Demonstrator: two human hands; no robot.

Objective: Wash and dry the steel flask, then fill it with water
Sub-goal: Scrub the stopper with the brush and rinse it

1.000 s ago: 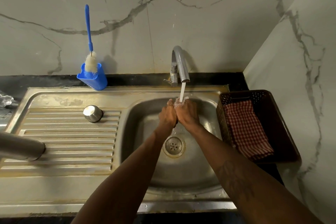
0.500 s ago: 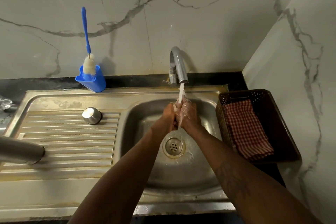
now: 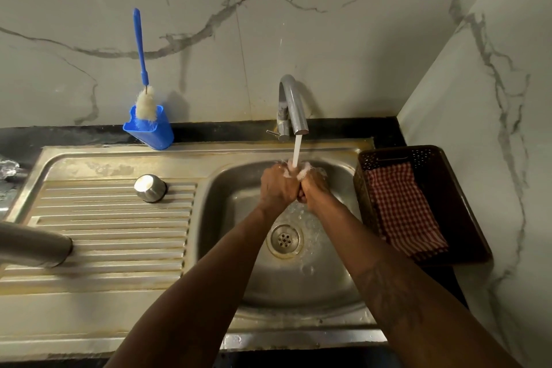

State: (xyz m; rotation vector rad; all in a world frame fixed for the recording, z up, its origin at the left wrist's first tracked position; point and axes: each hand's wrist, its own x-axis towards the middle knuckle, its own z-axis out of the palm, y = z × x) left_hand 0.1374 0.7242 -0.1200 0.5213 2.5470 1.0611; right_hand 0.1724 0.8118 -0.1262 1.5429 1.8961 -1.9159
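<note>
hands: left hand [image 3: 277,187] and right hand [image 3: 315,185] together under tap [image 3: 294,104] stream, fingers' hold cannot be told | steel flask [image 3: 33,245] lies on drainboard [image 3: 113,227], cap [image 3: 150,187] off | left: drying, filling, seemingly

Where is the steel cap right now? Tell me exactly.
Head view: the steel cap sits on the ribbed drainboard, left of the basin and in front of the blue brush holder.

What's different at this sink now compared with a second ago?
Very little. The left hand and right hand keep rubbing together under the water stream, barely shifting. Nothing was picked up or put down. The flask, the steel cap, the brush and the checked cloth stayed put.
</note>
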